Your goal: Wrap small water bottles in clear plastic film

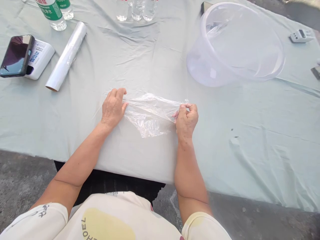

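Note:
A crumpled sheet of clear plastic film point(152, 115) stretches between my two hands, just over the cloth-covered table. Its left end is in my left hand point(113, 106), whose fingers are curled, with thumb and forefinger somewhat apart. My right hand point(186, 118) pinches the right end between thumb and fingers. The film is bunched into folds along its top, while a loose flap hangs toward me at the lower middle. Beyond my left hand, a roll of clear plastic film point(67, 56) lies slantwise, the end of its cardboard core showing.
A large translucent plastic tub point(207, 63) stands at the back right. A phone point(17, 56) rests partly on a white box point(41, 58) at the left. Water bottles point(53, 15) stand along the far side. A small white device point(301, 36) lies far right. The pale tablecloth point(250, 110) is wrinkled.

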Available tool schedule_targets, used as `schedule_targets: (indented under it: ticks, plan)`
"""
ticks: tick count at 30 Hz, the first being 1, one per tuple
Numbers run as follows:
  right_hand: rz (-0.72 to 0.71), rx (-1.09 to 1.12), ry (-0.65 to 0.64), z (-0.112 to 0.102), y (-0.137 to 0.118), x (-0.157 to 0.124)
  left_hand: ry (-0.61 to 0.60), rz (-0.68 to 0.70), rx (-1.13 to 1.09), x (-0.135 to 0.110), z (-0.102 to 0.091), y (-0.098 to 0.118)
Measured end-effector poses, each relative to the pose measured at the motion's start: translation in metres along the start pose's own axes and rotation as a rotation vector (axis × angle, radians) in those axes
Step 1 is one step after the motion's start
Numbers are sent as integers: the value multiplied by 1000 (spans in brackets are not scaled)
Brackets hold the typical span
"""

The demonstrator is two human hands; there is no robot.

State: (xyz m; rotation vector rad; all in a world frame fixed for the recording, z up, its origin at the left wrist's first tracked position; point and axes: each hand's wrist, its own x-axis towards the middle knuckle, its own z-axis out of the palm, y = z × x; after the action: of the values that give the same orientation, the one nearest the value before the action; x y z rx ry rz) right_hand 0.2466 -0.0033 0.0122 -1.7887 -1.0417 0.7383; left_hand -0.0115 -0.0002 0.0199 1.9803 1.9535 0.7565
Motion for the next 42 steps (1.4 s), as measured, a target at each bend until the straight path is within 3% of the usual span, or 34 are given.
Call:
schedule_targets:
  ticks: [4,7,9,13,17,23,29,33,36,38,42]
  plan:
    - [-21,-102,9,0,5,3,-35,380,63,1,9,1]
    - [-31,-135,-14,0,5,4,-147,517,76,-1,15,3]
    - [-38,-135,-25,0,4,4,-168,476,105,-3,17,4]
    - [-60,-134,-34,-1,5,5,-149,268,187,-3,9,2]
    - [-63,-166,-10,-7,8,10,-290,162,225,-1,-10,2]
    - [-93,-219,90,-19,12,23,-589,123,297,2,-28,5]
    - [21,-284,76,-32,21,36,-672,152,333,5,-32,5]
    - [23,-389,288,-52,21,44,-659,168,304,4,-30,1]
    - [-137,-396,416,-57,5,33,-660,171,289,4,-28,-1]
    - [-321,-370,316,-48,-11,19,-669,171,287,4,-28,-2]
    - [-584,-419,-175,-3,-43,-5,-680,170,284,4,-28,-3]
